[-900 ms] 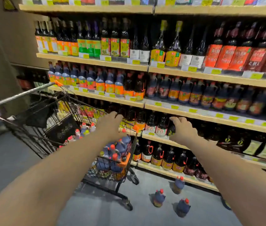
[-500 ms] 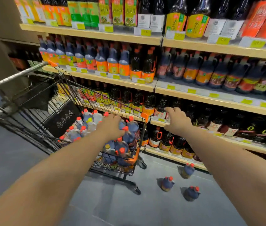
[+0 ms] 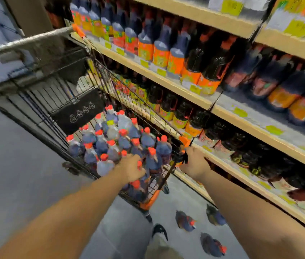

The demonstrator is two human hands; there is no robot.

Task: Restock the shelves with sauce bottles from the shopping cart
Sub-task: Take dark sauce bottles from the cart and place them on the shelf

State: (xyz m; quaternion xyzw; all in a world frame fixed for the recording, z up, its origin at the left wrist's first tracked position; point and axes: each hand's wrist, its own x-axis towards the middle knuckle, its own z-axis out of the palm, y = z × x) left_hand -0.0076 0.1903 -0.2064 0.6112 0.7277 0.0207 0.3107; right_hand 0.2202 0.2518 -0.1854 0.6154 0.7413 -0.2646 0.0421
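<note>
Head view
Left grip (image 3: 131, 169): is dipping among the sauce bottles (image 3: 123, 141), fingers curling downward; blur is hiding whether it is grasping one.
Right grip (image 3: 194, 163): is sitting at the cart's orange front corner, fingers hidden; cannot tell whether clenched.
Sauce bottles: are standing packed in the cart (image 3: 69, 98), red caps up.
Shelves (image 3: 241, 116): are running just beside the cart.
Floor (image 3: 17, 165): is carrying three loose bottles (image 3: 185, 221).
</note>
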